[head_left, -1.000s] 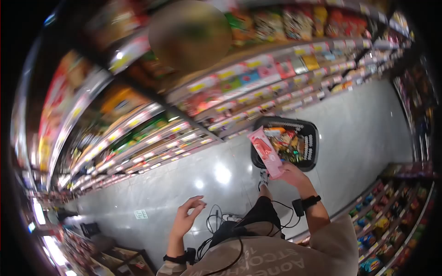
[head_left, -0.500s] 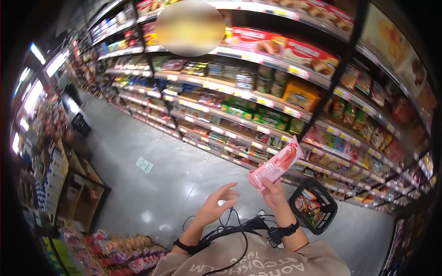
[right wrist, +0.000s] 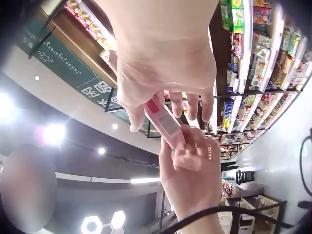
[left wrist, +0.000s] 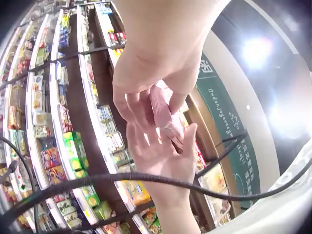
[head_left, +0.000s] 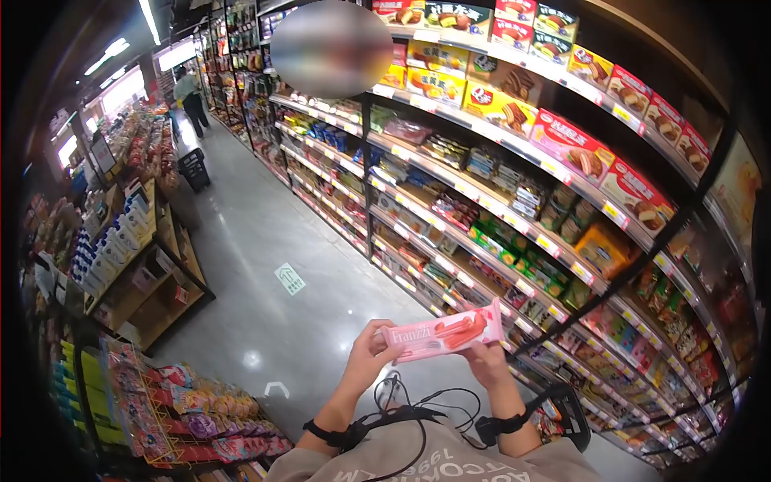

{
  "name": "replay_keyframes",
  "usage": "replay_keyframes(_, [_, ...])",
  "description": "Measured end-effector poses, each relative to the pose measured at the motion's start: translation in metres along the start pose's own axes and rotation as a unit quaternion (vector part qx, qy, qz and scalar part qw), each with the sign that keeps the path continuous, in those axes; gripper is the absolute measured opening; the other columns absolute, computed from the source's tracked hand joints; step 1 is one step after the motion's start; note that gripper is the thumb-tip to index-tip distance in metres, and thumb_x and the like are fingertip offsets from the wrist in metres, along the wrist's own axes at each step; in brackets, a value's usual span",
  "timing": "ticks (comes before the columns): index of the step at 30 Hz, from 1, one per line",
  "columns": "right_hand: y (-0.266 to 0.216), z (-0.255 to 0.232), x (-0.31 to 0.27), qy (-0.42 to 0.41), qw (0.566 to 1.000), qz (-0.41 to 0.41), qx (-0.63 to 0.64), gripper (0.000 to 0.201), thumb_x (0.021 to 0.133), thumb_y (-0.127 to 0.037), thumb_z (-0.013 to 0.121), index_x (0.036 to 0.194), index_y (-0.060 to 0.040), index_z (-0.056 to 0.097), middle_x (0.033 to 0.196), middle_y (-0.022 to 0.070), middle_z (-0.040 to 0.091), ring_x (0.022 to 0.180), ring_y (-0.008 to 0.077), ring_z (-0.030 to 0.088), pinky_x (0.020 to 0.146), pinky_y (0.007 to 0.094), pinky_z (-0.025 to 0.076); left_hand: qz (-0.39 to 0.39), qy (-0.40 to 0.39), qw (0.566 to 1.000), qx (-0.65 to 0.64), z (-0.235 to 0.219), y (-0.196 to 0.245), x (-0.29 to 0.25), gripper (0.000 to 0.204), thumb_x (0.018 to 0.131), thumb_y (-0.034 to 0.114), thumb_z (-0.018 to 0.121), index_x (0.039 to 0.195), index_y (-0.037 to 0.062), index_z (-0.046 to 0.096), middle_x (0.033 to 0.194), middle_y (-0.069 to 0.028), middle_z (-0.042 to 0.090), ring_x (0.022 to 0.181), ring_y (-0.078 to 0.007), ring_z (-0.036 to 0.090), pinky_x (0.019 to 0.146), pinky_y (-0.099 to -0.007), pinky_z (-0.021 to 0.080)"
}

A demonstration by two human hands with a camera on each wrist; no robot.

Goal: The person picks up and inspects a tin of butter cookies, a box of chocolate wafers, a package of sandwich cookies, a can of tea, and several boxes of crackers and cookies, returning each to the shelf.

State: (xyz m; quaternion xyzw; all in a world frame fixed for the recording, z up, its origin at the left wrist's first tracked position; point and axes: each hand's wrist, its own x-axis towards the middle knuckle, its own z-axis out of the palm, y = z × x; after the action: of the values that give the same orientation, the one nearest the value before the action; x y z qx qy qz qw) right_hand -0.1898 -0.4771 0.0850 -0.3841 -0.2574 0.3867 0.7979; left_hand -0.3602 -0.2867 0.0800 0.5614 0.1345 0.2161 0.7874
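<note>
A pink snack packet (head_left: 442,331) marked "Franzzi" is held level in front of the body, its printed face up in the head view. At its left end my left hand (head_left: 368,353) pinches it between thumb and fingers. My right hand (head_left: 490,365) is at the right end, touching the packet from below with its fingers fairly straight. From the left wrist view, the packet (left wrist: 165,109) runs between both hands, and the right thumb (left wrist: 190,139) stands apart from it. In the right wrist view the packet's narrow side (right wrist: 165,122) shows between the hands.
A black shopping basket (head_left: 577,422) stands on the floor by my right arm. Stocked shelves (head_left: 514,217) line the right side. A wooden display stand (head_left: 152,273) and a rack of bagged snacks (head_left: 193,402) are at left. Cables (head_left: 418,394) hang before the body. Down the aisle is a person (head_left: 191,100).
The packet has gone from the right hand alone, over the basket, to between both hands. The left hand has come up and taken its left end. The head view has swung left along the aisle.
</note>
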Motion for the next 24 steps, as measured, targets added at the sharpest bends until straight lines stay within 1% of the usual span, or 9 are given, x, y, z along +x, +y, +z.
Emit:
replay_keyframes(2, [-0.003, -0.017, 0.022, -0.002, 0.999, 0.027, -0.025, 0.076, 0.089, -0.027, 0.073, 0.149, 0.0011, 0.035, 0.138, 0.0137, 0.055, 0.124, 0.0269, 0.059, 0.102, 0.0427, 0.050, 0.006, 0.025, 1.000, 0.006, -0.019, 0.012, 0.013, 0.040, 0.089, 0.003, 0.072, 0.124, 0.0040, 0.051, 0.100, -0.0104, 0.070, 0.088, -0.0136, 0.065, 0.076, -0.0275, 0.053])
replay_keyframes(3, [0.002, -0.024, 0.034, -0.004, 0.999, 0.038, -0.036, 0.076, 0.090, -0.031, 0.073, 0.148, 0.0018, 0.038, 0.138, 0.0145, 0.055, 0.123, 0.0276, 0.059, 0.102, 0.0457, 0.050, 0.016, 0.024, 0.998, 0.050, -0.028, 0.018, 0.019, 0.042, 0.090, 0.003, 0.072, 0.125, 0.0036, 0.051, 0.103, -0.0105, 0.070, 0.090, -0.0147, 0.066, 0.078, -0.0279, 0.054])
replay_keyframes(4, [0.011, -0.029, 0.048, 0.006, 0.999, 0.000, -0.041, 0.061, 0.092, -0.029, 0.071, 0.138, 0.0033, 0.048, 0.129, 0.0143, 0.062, 0.118, 0.0276, 0.062, 0.101, 0.0435, 0.051, 0.025, 0.023, 0.995, 0.094, -0.034, 0.023, 0.026, 0.043, 0.090, 0.004, 0.072, 0.127, 0.0033, 0.050, 0.106, -0.0106, 0.069, 0.092, -0.0157, 0.066, 0.080, -0.0283, 0.055])
replay_keyframes(5, [0.013, -0.026, 0.062, 0.007, 0.999, 0.004, -0.034, 0.057, 0.093, -0.026, 0.069, 0.137, 0.0039, 0.050, 0.126, 0.0137, 0.063, 0.115, 0.0253, 0.063, 0.099, 0.0398, 0.050, 0.034, 0.022, 0.990, 0.136, -0.039, 0.030, 0.034, 0.044, 0.090, 0.005, 0.072, 0.128, 0.0029, 0.050, 0.108, -0.0108, 0.069, 0.093, -0.0168, 0.067, 0.081, -0.0287, 0.056])
replay_keyframes(7, [0.008, -0.020, 0.087, 0.011, 0.999, 0.015, -0.029, 0.050, 0.094, -0.021, 0.067, 0.135, 0.0051, 0.053, 0.119, 0.0125, 0.066, 0.110, 0.0208, 0.064, 0.096, 0.0323, 0.050, 0.025, 0.019, 0.993, 0.115, -0.050, 0.037, 0.055, 0.042, 0.091, 0.006, 0.072, 0.127, 0.0010, 0.051, 0.111, -0.0094, 0.066, 0.100, -0.0170, 0.065, 0.082, -0.0297, 0.057])
replay_keyframes(8, [0.018, -0.024, 0.094, 0.040, 0.998, 0.031, -0.049, 0.039, 0.096, -0.015, 0.064, 0.130, 0.0037, 0.056, 0.112, 0.0112, 0.069, 0.104, 0.0173, 0.066, 0.094, 0.0315, 0.050, 0.029, 0.018, 0.993, 0.110, -0.060, 0.033, 0.069, 0.041, 0.091, 0.006, 0.072, 0.127, 0.0003, 0.052, 0.112, -0.0093, 0.066, 0.102, -0.0172, 0.065, 0.083, -0.0299, 0.057])
replay_keyframes(11, [0.028, -0.024, 0.130, 0.046, 0.997, 0.062, -0.007, 0.032, 0.098, -0.011, 0.061, 0.127, 0.0026, 0.058, 0.107, 0.0092, 0.070, 0.099, 0.0147, 0.066, 0.091, 0.0298, 0.051, 0.034, 0.025, 0.993, 0.110, -0.076, 0.037, 0.097, 0.038, 0.092, 0.007, 0.071, 0.125, -0.0013, 0.054, 0.112, -0.0092, 0.065, 0.104, -0.0166, 0.064, 0.085, -0.0297, 0.056])
replay_keyframes(17, [0.038, -0.019, 0.199, 0.026, 0.998, 0.057, -0.019, 0.031, 0.098, -0.011, 0.062, 0.125, 0.0033, 0.058, 0.106, 0.0093, 0.070, 0.095, 0.0141, 0.068, 0.085, 0.0281, 0.053, 0.024, 0.066, 0.995, 0.077, -0.108, 0.031, 0.132, 0.039, 0.093, 0.011, 0.071, 0.126, -0.0003, 0.053, 0.110, -0.0095, 0.068, 0.099, -0.0141, 0.065, 0.084, -0.0278, 0.054])
replay_keyframes(24, [0.059, -0.022, 0.262, 0.014, 0.992, 0.123, -0.008, 0.034, 0.100, -0.012, 0.060, 0.129, 0.0033, 0.055, 0.109, 0.0116, 0.070, 0.097, 0.0156, 0.068, 0.089, 0.0306, 0.054, 0.044, 0.081, 0.990, 0.110, -0.142, 0.040, 0.178, 0.038, 0.094, 0.012, 0.071, 0.125, 0.0006, 0.053, 0.109, -0.0091, 0.069, 0.094, -0.0118, 0.064, 0.082, -0.0265, 0.052])
